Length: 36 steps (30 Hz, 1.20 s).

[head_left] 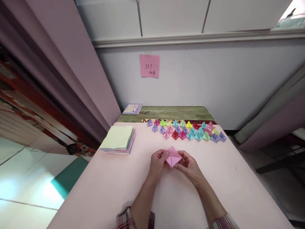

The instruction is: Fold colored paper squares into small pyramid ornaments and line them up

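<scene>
A pink folded paper piece (173, 156) sits between my two hands just above the pale pink tabletop (114, 187). My left hand (157, 163) pinches its left edge with curled fingers. My right hand (188, 164) grips its right and lower edge, fingers closed on the paper. Beyond my hands, several small folded paper shapes (186, 130) in purple, pink, green, blue and red lie in rows across the table.
A stack of square coloured paper sheets (118, 139), pale green on top, lies at the left of the table. A flat colourful packet (132, 109) rests on a green wooden surface (176, 113) by the wall. A pink note (149, 65) sticks to the wall.
</scene>
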Motion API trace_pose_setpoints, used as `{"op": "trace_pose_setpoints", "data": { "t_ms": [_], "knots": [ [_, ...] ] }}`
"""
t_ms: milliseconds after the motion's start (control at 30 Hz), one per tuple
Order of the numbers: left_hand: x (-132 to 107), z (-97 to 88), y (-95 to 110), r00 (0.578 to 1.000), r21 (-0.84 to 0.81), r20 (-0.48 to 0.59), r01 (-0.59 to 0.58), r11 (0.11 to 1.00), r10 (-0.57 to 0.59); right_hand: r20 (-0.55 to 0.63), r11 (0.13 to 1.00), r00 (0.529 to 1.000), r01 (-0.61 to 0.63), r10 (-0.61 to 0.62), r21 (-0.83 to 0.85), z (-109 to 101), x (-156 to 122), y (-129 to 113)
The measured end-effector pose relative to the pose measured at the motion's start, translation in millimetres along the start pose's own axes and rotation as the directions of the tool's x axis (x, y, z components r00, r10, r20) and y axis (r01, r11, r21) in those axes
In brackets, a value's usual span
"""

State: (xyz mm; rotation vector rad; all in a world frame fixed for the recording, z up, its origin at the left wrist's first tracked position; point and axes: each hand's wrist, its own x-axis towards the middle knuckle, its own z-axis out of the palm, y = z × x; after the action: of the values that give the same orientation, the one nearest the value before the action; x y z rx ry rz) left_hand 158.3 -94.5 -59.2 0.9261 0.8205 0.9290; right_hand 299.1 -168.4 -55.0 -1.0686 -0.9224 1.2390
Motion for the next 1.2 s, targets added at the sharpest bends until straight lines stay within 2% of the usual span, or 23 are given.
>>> {"op": "trace_pose_setpoints", "data": {
  "t_ms": [133, 333, 500, 633, 800, 1000, 1100, 1200],
  "knots": [
    [-1.1, 0.6, 1.5, 0.999, 0.046, 0.023, -0.027, 0.999, 0.026, -0.054, 0.998, 0.998, 0.025, -0.028, -0.064, -1.7, 1.9, 3.4],
    [-1.4, 1.2, 3.9, 0.996, 0.136, 0.085, -0.043, 0.99, 0.032, -0.239, 0.995, 0.97, 0.023, -0.045, -0.092, -4.5, 6.1, 14.3],
    [-3.4, 2.4, 2.5, 0.991, 0.173, 0.134, -0.022, 0.985, -0.002, -0.291, 0.992, 0.956, -0.004, -0.033, -0.126, -3.6, 6.7, 19.1],
    [-3.8, 2.7, -0.5, 0.989, 0.241, 0.146, -0.035, 0.97, -0.001, -0.289, 0.984, 0.955, 0.02, -0.071, -0.175, -3.1, 4.4, 17.2],
    [-3.9, 4.1, 0.5, 0.998, 0.162, 0.068, -0.018, 0.987, 0.007, -0.191, 0.989, 0.978, 0.065, -0.09, -0.133, -1.6, 2.5, 13.2],
    [-4.0, 5.8, 2.7, 0.998, 0.138, 0.056, -0.03, 0.99, 0.023, -0.297, 0.994, 0.952, 0.044, -0.071, -0.095, 3.8, 5.8, 20.7],
    [-3.1, 6.2, 1.9, 0.999, 0.099, 0.039, 0.006, 0.995, -0.01, -0.319, 0.999, 0.946, 0.05, -0.053, -0.018, 3.7, 6.5, 20.2],
    [-3.3, 6.5, 0.6, 0.998, 0.096, 0.049, 0.037, 0.995, -0.041, -0.281, 1.0, 0.959, -0.017, 0.022, 0.021, 0.2, 5.6, 16.9]
  ]
}}
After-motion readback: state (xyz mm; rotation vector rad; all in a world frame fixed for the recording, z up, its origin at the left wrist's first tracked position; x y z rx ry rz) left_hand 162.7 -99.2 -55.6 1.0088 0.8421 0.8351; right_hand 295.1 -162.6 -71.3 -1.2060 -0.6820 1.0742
